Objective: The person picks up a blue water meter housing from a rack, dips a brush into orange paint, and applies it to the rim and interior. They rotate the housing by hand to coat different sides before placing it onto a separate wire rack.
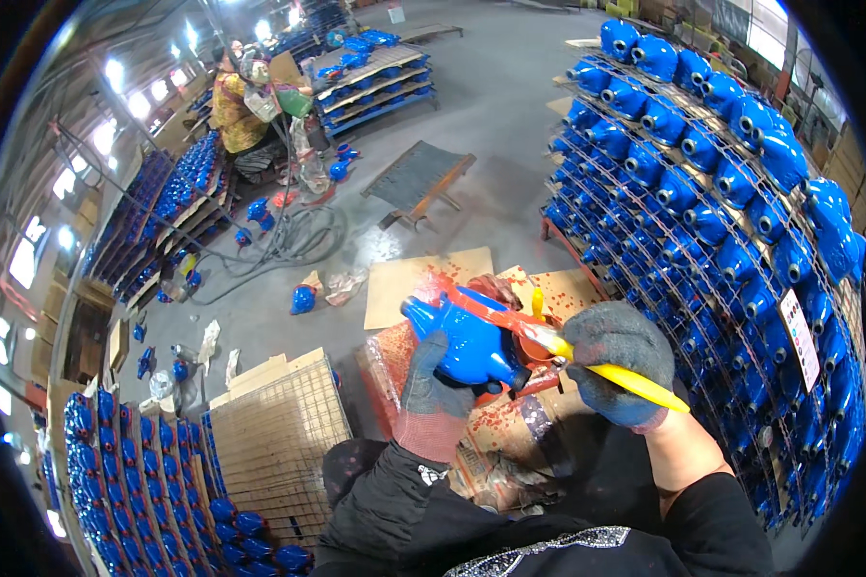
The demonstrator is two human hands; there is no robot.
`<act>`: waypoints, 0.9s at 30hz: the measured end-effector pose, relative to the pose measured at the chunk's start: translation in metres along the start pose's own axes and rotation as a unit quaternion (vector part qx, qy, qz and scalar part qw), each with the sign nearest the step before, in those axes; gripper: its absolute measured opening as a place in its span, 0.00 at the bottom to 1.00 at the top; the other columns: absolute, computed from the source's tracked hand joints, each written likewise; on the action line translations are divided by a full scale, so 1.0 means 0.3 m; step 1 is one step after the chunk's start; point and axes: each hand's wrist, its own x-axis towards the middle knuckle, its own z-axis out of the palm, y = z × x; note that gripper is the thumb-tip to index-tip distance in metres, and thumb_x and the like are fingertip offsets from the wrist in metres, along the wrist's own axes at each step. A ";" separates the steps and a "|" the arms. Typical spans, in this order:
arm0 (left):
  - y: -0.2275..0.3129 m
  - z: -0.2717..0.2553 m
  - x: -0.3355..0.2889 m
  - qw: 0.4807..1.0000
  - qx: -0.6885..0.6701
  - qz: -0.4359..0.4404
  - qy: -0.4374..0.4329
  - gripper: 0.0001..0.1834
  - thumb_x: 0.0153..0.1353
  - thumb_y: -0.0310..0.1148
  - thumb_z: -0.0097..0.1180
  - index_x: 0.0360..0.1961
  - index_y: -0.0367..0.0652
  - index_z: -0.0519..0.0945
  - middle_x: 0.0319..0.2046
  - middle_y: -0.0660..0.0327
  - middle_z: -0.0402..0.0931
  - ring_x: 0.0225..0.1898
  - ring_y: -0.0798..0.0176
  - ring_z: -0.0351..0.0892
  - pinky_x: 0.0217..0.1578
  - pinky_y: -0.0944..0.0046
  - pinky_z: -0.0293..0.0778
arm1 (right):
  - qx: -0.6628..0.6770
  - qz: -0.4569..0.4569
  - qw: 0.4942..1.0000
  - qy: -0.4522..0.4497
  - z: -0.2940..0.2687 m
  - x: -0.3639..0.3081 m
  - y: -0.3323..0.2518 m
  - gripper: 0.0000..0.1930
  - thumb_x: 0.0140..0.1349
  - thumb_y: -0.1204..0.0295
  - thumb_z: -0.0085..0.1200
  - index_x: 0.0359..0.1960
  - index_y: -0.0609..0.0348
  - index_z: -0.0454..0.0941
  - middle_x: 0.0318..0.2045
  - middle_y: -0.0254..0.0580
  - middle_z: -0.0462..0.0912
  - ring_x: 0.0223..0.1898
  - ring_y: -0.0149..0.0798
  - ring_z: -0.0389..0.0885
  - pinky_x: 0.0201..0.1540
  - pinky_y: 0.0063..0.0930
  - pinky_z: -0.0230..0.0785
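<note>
The right grip (pixel 622 358) pinches a yellow-handled paintbrush (pixel 635 385); the left grip (pixel 435 396) clasps a blue casting (pixel 471 338) beside a red-smeared pot (pixel 533 352).

We are looking through the left of two head-worn fisheye lenses, facing forward and steeply down at the blue casting (pixel 467 346). We are viewing from above and behind it, near enough that black sleeves (pixel 385 505) are filling the space below it, while the wide lens is also taking in grey floor (pixel 510 106) well beyond it and bending edges outward around it.
</note>
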 end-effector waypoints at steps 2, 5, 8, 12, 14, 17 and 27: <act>-0.004 -0.035 -0.006 0.997 -0.073 -0.018 -0.009 0.38 0.58 0.53 0.53 0.63 0.40 0.63 0.53 0.48 0.73 0.52 0.46 0.76 0.43 0.48 0.81 | 0.026 -0.004 1.000 0.006 0.011 0.002 0.021 0.16 0.46 0.81 0.64 0.38 0.56 0.77 0.39 0.48 0.82 0.41 0.50 0.82 0.44 0.41 0.75; 0.013 0.008 -0.017 0.978 -0.194 -0.044 0.063 0.39 0.59 0.61 0.48 0.61 0.43 0.65 0.49 0.45 0.75 0.43 0.43 0.80 0.32 0.48 0.82 | 0.109 0.018 0.994 0.018 0.024 0.002 0.046 0.13 0.46 0.81 0.62 0.35 0.55 0.77 0.38 0.49 0.82 0.42 0.51 0.82 0.48 0.43 0.73; 0.027 -0.004 -0.044 0.963 -0.240 -0.095 0.082 0.44 0.57 0.67 0.48 0.61 0.39 0.64 0.46 0.40 0.75 0.33 0.41 0.81 0.23 0.52 0.81 | 0.165 0.065 0.983 0.051 0.048 -0.015 0.070 0.13 0.45 0.83 0.59 0.32 0.54 0.73 0.36 0.45 0.78 0.42 0.48 0.79 0.48 0.42 0.72; 0.066 0.001 -0.083 0.958 -0.264 -0.104 0.051 0.46 0.57 0.67 0.49 0.62 0.38 0.62 0.45 0.37 0.74 0.33 0.42 0.81 0.21 0.55 0.81 | 0.243 0.119 0.958 0.097 0.085 -0.044 0.120 0.16 0.37 0.87 0.54 0.30 0.55 0.72 0.35 0.45 0.78 0.43 0.48 0.78 0.50 0.42 0.71; 0.090 -0.041 -0.089 0.939 -0.303 -0.151 -0.061 0.47 0.58 0.67 0.49 0.63 0.35 0.61 0.46 0.35 0.73 0.34 0.40 0.82 0.24 0.55 0.83 | 0.178 0.135 0.972 0.076 0.088 -0.040 0.132 0.14 0.41 0.86 0.55 0.31 0.57 0.73 0.38 0.47 0.79 0.45 0.48 0.78 0.52 0.41 0.70; 0.107 -0.070 -0.086 0.960 -0.244 -0.120 -0.063 0.46 0.59 0.66 0.47 0.64 0.36 0.60 0.49 0.34 0.72 0.38 0.37 0.81 0.29 0.52 0.84 | 0.180 0.206 0.958 0.087 0.110 -0.056 0.158 0.12 0.49 0.84 0.59 0.36 0.59 0.77 0.43 0.46 0.80 0.48 0.41 0.79 0.54 0.33 0.70; 0.099 -0.150 -0.066 0.992 -0.119 -0.035 0.001 0.34 0.66 0.60 0.40 0.60 0.43 0.66 0.49 0.50 0.76 0.41 0.46 0.82 0.31 0.49 0.84 | 0.233 0.190 0.948 0.100 0.171 0.013 0.088 0.13 0.53 0.85 0.57 0.39 0.55 0.74 0.46 0.50 0.79 0.50 0.45 0.78 0.56 0.38 0.68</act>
